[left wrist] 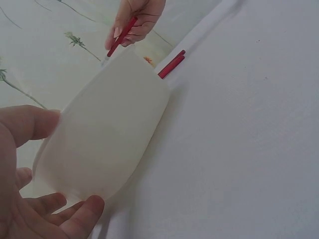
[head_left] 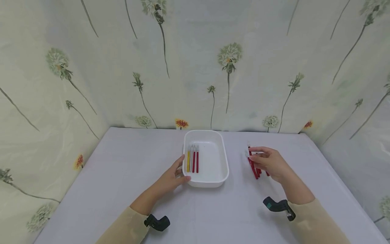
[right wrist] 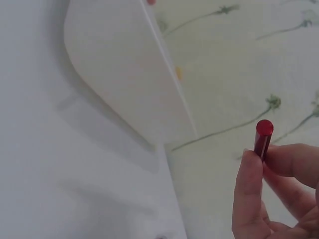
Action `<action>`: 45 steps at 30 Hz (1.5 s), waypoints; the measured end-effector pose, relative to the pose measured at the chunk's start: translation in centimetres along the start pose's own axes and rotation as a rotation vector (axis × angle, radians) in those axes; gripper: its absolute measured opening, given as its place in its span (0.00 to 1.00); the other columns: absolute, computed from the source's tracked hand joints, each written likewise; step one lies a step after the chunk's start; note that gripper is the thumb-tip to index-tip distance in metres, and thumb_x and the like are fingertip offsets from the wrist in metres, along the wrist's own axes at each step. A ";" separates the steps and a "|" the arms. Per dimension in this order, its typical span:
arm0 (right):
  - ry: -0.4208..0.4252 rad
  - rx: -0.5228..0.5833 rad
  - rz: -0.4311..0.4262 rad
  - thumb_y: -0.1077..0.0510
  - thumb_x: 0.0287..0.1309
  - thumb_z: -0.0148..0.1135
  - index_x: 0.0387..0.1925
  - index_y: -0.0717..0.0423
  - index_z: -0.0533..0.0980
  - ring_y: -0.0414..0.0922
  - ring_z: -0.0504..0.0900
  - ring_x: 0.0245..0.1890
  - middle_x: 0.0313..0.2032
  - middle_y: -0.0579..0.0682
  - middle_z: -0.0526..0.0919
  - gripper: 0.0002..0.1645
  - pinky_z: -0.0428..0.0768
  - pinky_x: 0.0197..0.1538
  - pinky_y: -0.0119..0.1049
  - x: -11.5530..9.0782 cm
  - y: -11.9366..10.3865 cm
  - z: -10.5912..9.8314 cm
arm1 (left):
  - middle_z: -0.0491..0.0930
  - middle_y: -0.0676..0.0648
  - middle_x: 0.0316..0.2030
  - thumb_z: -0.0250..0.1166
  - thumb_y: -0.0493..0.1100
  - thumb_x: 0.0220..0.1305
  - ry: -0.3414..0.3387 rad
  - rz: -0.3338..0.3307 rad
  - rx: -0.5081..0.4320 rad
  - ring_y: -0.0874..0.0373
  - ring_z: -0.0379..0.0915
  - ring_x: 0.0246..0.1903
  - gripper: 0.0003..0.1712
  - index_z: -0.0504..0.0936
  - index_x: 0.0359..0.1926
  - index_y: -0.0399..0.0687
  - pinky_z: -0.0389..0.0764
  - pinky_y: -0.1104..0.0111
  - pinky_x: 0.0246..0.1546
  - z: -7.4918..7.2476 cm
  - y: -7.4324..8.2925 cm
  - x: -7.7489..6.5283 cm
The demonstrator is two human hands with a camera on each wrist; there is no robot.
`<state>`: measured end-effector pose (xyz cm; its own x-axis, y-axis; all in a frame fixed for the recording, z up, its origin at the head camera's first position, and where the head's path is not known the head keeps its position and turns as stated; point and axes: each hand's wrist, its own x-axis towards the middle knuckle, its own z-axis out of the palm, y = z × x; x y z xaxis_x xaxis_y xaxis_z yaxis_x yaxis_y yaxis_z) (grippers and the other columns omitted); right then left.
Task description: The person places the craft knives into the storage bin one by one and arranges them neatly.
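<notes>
My left hand (head_left: 169,178) holds the near left corner of a white plastic tray (head_left: 213,179), thumb at the front and fingers along the left side. Inside the tray, toward its left, several slim pens lie side by side: a yellow pen (head_left: 188,162), a pale one (head_left: 191,162) and red ones (head_left: 197,162), their clear tips pointing away. To the tray's right, my right hand (head_left: 269,164) pinches a red pen (right wrist: 264,137) between thumb and fingers, raised above the table. Beneath that hand lie several more red pens (head_left: 253,169), partly hidden by it.
A white cloth covers the table (head_left: 100,189). Behind it and at both sides hangs a pale curtain (head_left: 189,67) printed with dandelions. Each wrist wears a black camera mount, such as the left one (head_left: 156,223) and the right one (head_left: 278,206).
</notes>
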<state>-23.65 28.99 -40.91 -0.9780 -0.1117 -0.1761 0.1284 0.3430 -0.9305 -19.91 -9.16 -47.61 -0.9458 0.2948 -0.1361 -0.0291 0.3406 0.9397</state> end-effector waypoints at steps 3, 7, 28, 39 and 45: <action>-0.009 0.015 0.002 0.55 0.65 0.66 0.67 0.63 0.69 0.45 0.86 0.44 0.51 0.62 0.80 0.33 0.84 0.48 0.34 0.1 -0.4 0.8 | 0.53 0.43 0.77 0.70 0.51 0.63 0.000 0.001 -0.004 0.42 0.59 0.71 0.53 0.48 0.80 0.64 0.70 0.42 0.62 0.0 0.0 0.1; -0.027 0.041 0.006 0.54 0.65 0.66 0.66 0.61 0.70 0.45 0.86 0.44 0.50 0.59 0.81 0.32 0.84 0.49 0.35 0.3 -0.7 1.7 | 0.53 0.43 0.77 0.71 0.51 0.63 -0.002 0.004 -0.009 0.42 0.59 0.71 0.53 0.48 0.80 0.64 0.71 0.42 0.61 0.0 -0.1 0.2; -0.101 0.137 0.008 0.58 0.65 0.66 0.67 0.64 0.69 0.61 0.81 0.55 0.60 0.71 0.74 0.32 0.84 0.51 0.39 2.4 -2.8 7.1 | 0.53 0.42 0.77 0.71 0.51 0.63 -0.011 0.008 0.000 0.41 0.58 0.72 0.53 0.47 0.80 0.61 0.69 0.44 0.63 -0.2 0.2 0.0; -0.127 0.127 0.028 0.60 0.66 0.64 0.67 0.63 0.70 0.62 0.80 0.56 0.60 0.69 0.74 0.30 0.83 0.52 0.40 3.6 -3.4 9.4 | 0.53 0.41 0.77 0.71 0.51 0.63 -0.018 0.009 -0.014 0.41 0.59 0.71 0.54 0.46 0.80 0.58 0.69 0.44 0.64 -0.3 0.2 0.0; -0.117 0.136 0.051 0.61 0.65 0.65 0.66 0.61 0.71 0.62 0.80 0.56 0.58 0.66 0.77 0.29 0.83 0.52 0.40 4.1 -3.7 10.6 | 0.53 0.41 0.77 0.71 0.50 0.64 -0.017 0.009 -0.009 0.41 0.59 0.72 0.53 0.47 0.80 0.59 0.69 0.44 0.64 -0.3 0.3 -0.1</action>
<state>-26.39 17.34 -41.59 -0.9448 -0.2078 -0.2533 0.2065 0.2225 -0.9528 -19.96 -9.34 -47.27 -0.9403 0.3131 -0.1332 -0.0238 0.3300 0.9437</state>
